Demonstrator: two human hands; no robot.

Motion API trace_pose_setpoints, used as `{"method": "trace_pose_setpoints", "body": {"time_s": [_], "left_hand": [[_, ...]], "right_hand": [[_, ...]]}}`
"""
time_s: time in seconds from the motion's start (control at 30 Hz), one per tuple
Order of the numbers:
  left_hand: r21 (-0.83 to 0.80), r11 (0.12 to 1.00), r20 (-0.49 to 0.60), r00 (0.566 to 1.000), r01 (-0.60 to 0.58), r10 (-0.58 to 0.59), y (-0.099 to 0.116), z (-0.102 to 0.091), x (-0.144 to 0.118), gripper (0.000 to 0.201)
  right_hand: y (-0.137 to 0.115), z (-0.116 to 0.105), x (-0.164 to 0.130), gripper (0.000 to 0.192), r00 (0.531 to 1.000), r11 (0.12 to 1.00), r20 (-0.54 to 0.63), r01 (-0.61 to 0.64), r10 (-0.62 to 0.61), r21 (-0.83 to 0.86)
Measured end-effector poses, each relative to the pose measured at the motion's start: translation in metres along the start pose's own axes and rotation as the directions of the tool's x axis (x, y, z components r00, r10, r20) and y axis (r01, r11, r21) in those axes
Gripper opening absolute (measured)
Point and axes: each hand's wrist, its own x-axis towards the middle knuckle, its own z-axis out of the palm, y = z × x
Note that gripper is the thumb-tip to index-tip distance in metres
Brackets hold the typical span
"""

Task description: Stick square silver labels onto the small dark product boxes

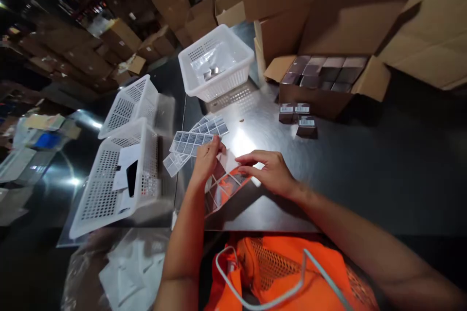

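A glossy sticker sheet with a pale grid of cells stands tilted above the metal table, reflecting orange. My left hand is closed on its far left part, thumb uppermost. At the far right edge, my right hand pinches with thumb and forefinger; whether a single sticker sits between the fingertips is too small to make out. A whitish backing part shows between both hands. Just beyond my left hand lie printed label sheets, overlapping one another.
A white basket holding a clear bag stands at the back. More white baskets are at left, one with papers and a dark flat object. Right of centre are an open carton of small boxes and several loose small boxes.
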Motion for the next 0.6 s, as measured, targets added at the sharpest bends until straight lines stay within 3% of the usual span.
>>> {"method": "trace_pose_setpoints", "body": {"time_s": [0.13, 0.47, 0.6], "left_hand": [[-0.118, 0.991, 0.172, 0.984, 0.059, -0.038, 0.002, -0.003, -0.005, 0.062], [-0.068, 0.99, 0.238, 0.965, 0.127, -0.107, -0.003, 0.009, -0.01, 0.048], [-0.036, 0.988, 0.238, 0.962, 0.148, -0.136, -0.005, 0.01, -0.009, 0.045]], "right_hand": [[0.003, -0.001, -0.002, 0.014, 0.976, 0.974, 0.012, 0.217, -0.216, -0.069], [0.008, -0.005, -0.001, 0.019, 0.884, 0.842, 0.093, 0.465, -0.458, -0.275], [0.007, -0.007, -0.001, 0.021, 0.858, 0.812, 0.136, 0.513, -0.495, -0.279]]}}
